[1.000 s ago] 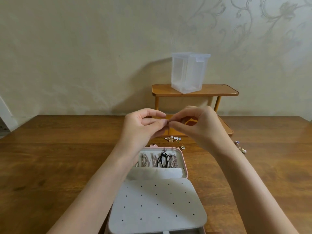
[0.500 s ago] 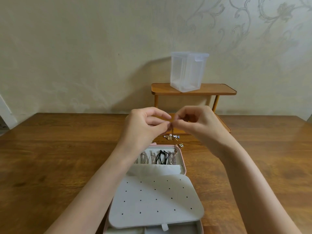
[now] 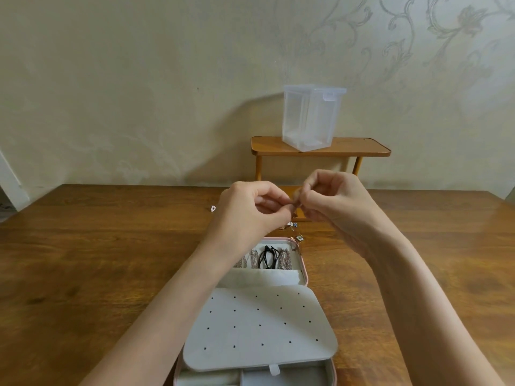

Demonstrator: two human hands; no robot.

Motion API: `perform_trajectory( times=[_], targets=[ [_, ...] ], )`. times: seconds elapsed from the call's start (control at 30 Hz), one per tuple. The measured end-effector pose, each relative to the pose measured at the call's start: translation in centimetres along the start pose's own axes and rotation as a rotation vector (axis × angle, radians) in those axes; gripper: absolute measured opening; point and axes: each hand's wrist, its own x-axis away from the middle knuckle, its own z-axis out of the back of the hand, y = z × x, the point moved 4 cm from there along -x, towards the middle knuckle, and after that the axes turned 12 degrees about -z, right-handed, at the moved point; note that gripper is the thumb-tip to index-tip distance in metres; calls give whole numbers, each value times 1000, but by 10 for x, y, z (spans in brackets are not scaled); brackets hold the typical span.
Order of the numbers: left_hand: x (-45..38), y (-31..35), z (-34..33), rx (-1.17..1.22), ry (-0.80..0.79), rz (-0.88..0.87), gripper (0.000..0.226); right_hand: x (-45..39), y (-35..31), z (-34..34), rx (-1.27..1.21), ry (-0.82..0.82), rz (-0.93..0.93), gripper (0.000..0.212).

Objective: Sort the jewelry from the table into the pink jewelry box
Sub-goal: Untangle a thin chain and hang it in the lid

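Head view: worn on the person's head, facing forward and down, close above the table [image 3: 83, 260].
Frame: box [image 3: 305, 271] lower centre, wall [image 3: 139, 79] across the upper half.
Shared views: single camera only.

bare table [image 3: 97, 274] flanks the open jewelry box [image 3: 305, 270].

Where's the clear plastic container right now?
The clear plastic container stands on the small wooden shelf, left of its middle, against the wall beyond both hands.
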Motion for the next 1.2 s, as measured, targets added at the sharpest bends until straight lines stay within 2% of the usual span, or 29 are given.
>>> perform_trajectory(
  times=[0.1, 0.17, 0.3, 0.57, 0.7, 0.83, 0.97, 1.07, 1.2],
  targets=[
    [0, -4, 0, 167, -16, 105, 5, -1, 2, 2, -108, -54, -32, 20],
    [-1, -6, 1, 158, 4, 99, 6, -2, 5, 2, -174, -142, -81, 17],
    [-2, -8, 6, 251, 87, 77, 11, 0, 6, 0, -82, -228, -124, 10],
    [2, -2, 5, 311, 23, 159, 6, 2, 2, 7, -18, -161, -91, 15],
    [0, 0, 9, 352, 25, 126, 7, 5, -1, 6, 23, -159, -55, 6],
    [-2, -1, 10, 297, 50, 79, 11, 5, -6, 8, 46, -67, 62, 22],
    [-1, -2, 8, 330, 65, 92, 14, 4, -8, 4, 113, -79, 142, 20],
    [1, -3, 4, 393, 60, 160, 27, 5, -7, 7, 55, -134, 116, 15],
    [1, 1, 5, 361, 11, 130, 29, 4, -2, 5, 57, -172, 82, 10]
  ],
)
